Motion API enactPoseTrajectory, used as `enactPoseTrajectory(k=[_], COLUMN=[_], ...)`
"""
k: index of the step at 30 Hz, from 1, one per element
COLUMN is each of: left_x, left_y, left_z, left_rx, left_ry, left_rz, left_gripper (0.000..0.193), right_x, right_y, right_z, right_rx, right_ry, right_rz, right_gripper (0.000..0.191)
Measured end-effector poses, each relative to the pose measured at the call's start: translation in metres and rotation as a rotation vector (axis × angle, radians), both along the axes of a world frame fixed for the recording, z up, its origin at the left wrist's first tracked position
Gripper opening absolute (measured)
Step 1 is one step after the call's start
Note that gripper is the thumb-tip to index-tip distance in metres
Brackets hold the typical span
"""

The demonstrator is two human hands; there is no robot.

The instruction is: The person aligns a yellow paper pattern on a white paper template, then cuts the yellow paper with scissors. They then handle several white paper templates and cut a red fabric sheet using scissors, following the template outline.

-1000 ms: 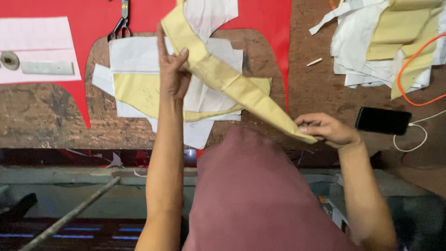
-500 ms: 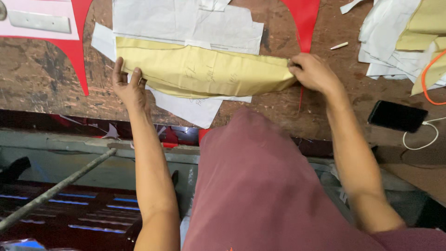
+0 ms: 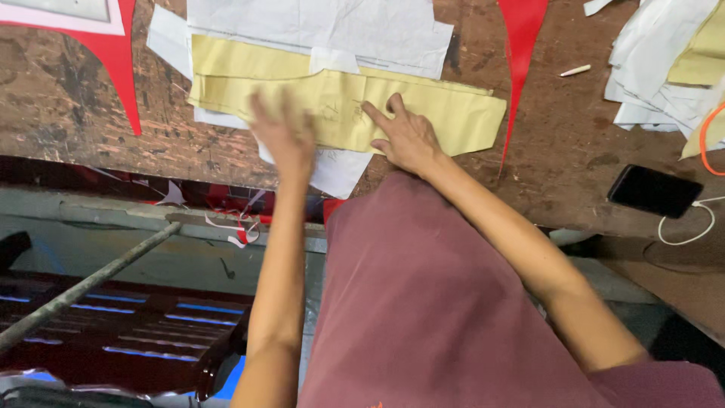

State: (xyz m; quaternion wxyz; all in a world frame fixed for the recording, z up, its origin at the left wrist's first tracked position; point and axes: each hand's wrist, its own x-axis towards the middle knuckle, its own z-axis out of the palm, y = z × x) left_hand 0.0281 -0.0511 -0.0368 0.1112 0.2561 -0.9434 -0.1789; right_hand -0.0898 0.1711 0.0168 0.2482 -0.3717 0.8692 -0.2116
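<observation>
A long yellow paper pattern piece [image 3: 453, 113] lies flat on the worn brown table [image 3: 68, 121], on top of white paper sheets [image 3: 317, 26] and another yellow piece [image 3: 242, 57]. My right hand [image 3: 404, 136] presses flat on the middle of the top yellow piece, fingers spread. My left hand [image 3: 283, 136] is blurred, fingers apart, over the left part of the same piece near the table's front edge. Neither hand grips anything.
Red fabric shows at the top left [image 3: 113, 49] and as a strip [image 3: 521, 45] right of the pattern. A white chalk stick [image 3: 575, 70], a stack of white and yellow papers [image 3: 664, 68], a black phone [image 3: 653, 190] with a white cable [image 3: 691, 227] lie at right. A metal rod [image 3: 83, 283] runs below the table.
The yellow piece, held up a second ago, now lies flat on the stack. Both hands have moved inward from its ends onto its middle, and the left hand is sweeping across it.
</observation>
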Motion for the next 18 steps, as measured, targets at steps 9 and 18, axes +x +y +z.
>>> enactPoseTrajectory(k=[9,18], left_x=[-0.005,0.003], left_y=[-0.075,-0.188], left_z=[-0.001,0.019], left_rx=[-0.062,0.103], left_ry=[-0.426,-0.379], left_rz=[0.059,0.204], left_gripper=[0.061,0.047], right_x=[0.002,0.003], right_y=[-0.006,-0.011], right_z=[-0.021,-0.022], right_rx=[0.009,0.005], right_ry=[0.029,0.040], right_rz=[0.004,0.003], right_gripper=[0.072,0.072])
